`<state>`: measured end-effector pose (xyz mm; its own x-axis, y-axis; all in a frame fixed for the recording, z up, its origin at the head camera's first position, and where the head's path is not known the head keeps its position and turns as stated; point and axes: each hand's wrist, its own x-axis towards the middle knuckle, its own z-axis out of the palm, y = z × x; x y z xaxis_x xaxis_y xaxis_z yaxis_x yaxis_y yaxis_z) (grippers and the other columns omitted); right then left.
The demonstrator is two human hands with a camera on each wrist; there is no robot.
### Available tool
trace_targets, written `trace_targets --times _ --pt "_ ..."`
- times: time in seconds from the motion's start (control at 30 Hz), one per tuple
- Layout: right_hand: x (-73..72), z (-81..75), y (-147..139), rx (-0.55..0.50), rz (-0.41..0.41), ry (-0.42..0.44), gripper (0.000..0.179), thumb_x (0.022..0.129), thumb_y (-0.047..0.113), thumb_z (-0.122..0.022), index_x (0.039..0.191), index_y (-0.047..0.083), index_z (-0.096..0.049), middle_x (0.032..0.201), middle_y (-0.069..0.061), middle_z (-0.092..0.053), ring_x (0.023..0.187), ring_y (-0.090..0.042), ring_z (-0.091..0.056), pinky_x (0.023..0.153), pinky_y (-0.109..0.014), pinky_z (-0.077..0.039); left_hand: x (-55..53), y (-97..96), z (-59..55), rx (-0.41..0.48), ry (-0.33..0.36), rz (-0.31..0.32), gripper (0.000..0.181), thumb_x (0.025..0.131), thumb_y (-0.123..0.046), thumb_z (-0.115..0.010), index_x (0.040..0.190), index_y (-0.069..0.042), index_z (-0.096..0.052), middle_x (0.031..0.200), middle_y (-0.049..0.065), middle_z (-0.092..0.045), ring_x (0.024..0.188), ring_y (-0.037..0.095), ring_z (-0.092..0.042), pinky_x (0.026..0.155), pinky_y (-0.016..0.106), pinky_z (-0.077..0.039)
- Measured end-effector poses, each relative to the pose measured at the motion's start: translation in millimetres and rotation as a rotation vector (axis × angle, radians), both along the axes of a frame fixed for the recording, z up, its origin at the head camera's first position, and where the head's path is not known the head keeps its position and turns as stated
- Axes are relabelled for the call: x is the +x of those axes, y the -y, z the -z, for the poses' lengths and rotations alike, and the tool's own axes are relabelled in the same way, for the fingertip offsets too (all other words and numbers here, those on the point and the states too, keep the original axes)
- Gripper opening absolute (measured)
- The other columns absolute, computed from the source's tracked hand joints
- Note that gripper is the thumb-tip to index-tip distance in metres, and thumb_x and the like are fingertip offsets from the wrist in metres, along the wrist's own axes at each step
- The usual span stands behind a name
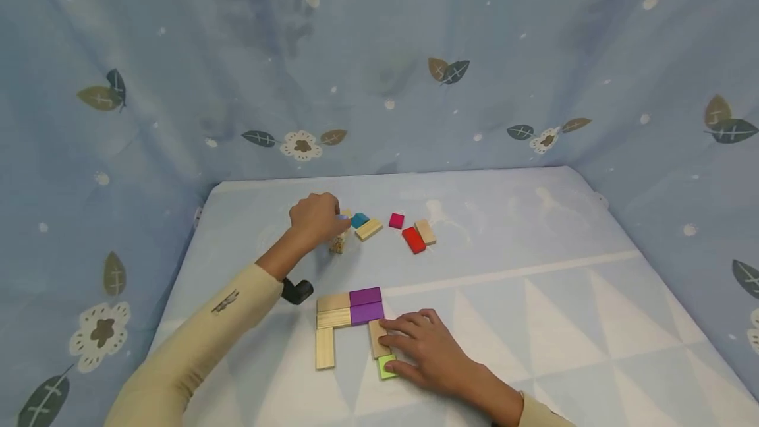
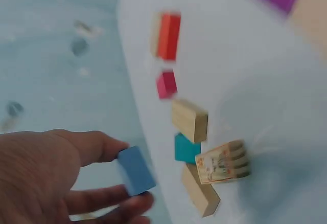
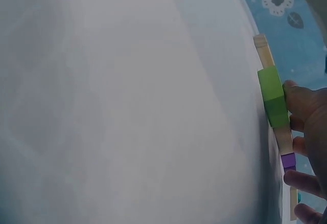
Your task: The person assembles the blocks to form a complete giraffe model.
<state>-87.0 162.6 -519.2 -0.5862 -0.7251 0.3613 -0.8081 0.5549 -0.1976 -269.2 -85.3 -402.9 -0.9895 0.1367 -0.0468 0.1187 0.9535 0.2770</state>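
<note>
A blue flowered cloth (image 1: 379, 31) fills the head view's upper part and sides, around a pale bench (image 1: 504, 321) across the middle and bottom. The right hand (image 1: 429, 351), lower centre, has its fingers loosely spread, touching a plain wooden block (image 1: 377, 338) and a green block (image 1: 385, 368); the left hand (image 1: 314, 219), just left of centre, pinches a blue block (image 2: 137, 170) between thumb and fingers, seen lower left in its wrist view. Two purple blocks (image 1: 366, 313), lower centre, adjoin other wooden pieces (image 1: 333, 300). Near the centre, a red block (image 1: 413, 240) lies by a smaller pink cube (image 1: 396, 221)
</note>
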Motion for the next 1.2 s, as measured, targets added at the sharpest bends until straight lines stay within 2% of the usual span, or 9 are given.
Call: trace_targets --times 0.13,0.23,0.4,0.47,0.57,0.67,0.77,1.03,1.2 --pt "-1.7 -2.4 -5 -0.002 0.018 0.005 0.036 0.093 0.049 -0.063 0.121 0.026 -0.068 0.138 0.006 -0.056 0.115 -0.015 -0.053 0.091 -0.043 -0.038 52.3 8.6 -9.1 -0.005 0.017 0.062 0.033 0.08 -0.04 -0.077 0.084 -0.008 -0.071 0.068 0.002 -0.062 0.06 0.02 -0.056 0.051 0.037 -0.045" --pt "-2.6 -3.5 -7 -0.007 0.029 0.007 0.036 0.092 0.048 -0.065 0.121 0.026 -0.068 0.138 0.006 -0.056 0.115 -0.015 -0.053 0.092 -0.043 -0.037 92.7 10.0 -7.3 -0.024 0.032 0.093 0.034 0.078 -0.041 -0.08 0.082 -0.009 -0.07 0.064 -0.001 -0.058 0.055 0.017 -0.053 0.049 0.033 -0.043" --pt "-3.0 -3.0 -8 -0.008 0.05 0.021 0.037 0.092 0.048 -0.066 0.122 0.026 -0.068 0.138 0.006 -0.055 0.115 -0.015 -0.053 0.092 -0.044 -0.037 154.7 12.2 8.3 -0.012 0.011 0.13 0.03 0.074 -0.035 -0.081 0.068 -0.013 -0.062 0.054 -0.006 -0.047 0.048 0.012 -0.043 0.042 0.029 -0.035" --pt "-3.2 -2.1 -7 -0.013 0.052 0.026 0.038 0.091 0.048 -0.066 0.122 0.026 -0.068 0.138 0.006 -0.056 0.114 -0.015 -0.053 0.092 -0.044 -0.038 174.2 14.4 16.2 -0.006 -0.006 0.141 0.032 0.071 -0.033 -0.081 0.062 -0.015 -0.055 0.051 -0.007 -0.044 0.047 0.01 -0.038 0.04 0.029 -0.031" --pt "-3.6 -0.1 -6 -0.033 0.046 0.023 0.039 0.09 0.047 -0.067 0.122 0.025 -0.068 0.137 0.006 -0.056 0.114 -0.015 -0.054 0.092 -0.044 -0.038 196.1 17.1 28.7 -0.006 -0.004 0.14 0.039 0.068 -0.033 -0.081 0.058 -0.019 -0.046 0.049 -0.008 -0.039 0.047 0.01 -0.034 0.04 0.029 -0.027" --pt "-3.8 1.6 -4 -0.046 0.033 0.013 0.039 0.09 0.047 -0.068 0.122 0.025 -0.069 0.137 0.005 -0.057 0.113 -0.016 -0.054 0.091 -0.045 -0.037 211.7 19.5 40.5 -0.006 -0.013 0.121 0.042 0.066 -0.034 -0.083 0.059 -0.019 -0.044 0.049 -0.008 -0.038 0.047 0.01 -0.034 0.04 0.03 -0.026" --pt "-4.3 2.2 -1 -0.054 0.023 0.01 0.038 0.09 0.047 -0.068 0.12 0.025 -0.069 0.137 0.005 -0.057 0.113 -0.015 -0.054 0.091 -0.045 -0.037 220.3 22.1 50.3 -0.013 -0.039 0.088 0.042 0.064 -0.034 -0.084 0.066 -0.017 -0.046 0.05 -0.006 -0.038 0.047 0.013 -0.036 0.04 0.032 -0.027" --pt "-4.0 3.4 5 -0.068 0.004 0.027 0.036 0.089 0.047 -0.07 0.118 0.026 -0.069 0.137 0.005 -0.057 0.112 -0.014 -0.054 0.091 -0.046 -0.036 228.4 25.0 67.4 -0.034 -0.078 0.008 0.057 0.062 -0.036 -0.087 0.092 -0.009 -0.047 0.05 -0.001 -0.04 0.042 0.017 -0.04 0.037 0.035 -0.03" --pt "-3.8 2.9 5 -0.058 0.007 0.058 0.036 0.089 0.047 -0.069 0.119 0.026 -0.07 0.137 0.006 -0.057 0.113 -0.013 -0.054 0.092 -0.045 -0.036 228.1 22.4 72.4 -0.048 -0.096 -0.005 0.068 0.06 -0.04 -0.09 0.101 -0.007 -0.046 0.049 -0.002 -0.04 0.04 0.017 -0.04 0.037 0.034 -0.029"
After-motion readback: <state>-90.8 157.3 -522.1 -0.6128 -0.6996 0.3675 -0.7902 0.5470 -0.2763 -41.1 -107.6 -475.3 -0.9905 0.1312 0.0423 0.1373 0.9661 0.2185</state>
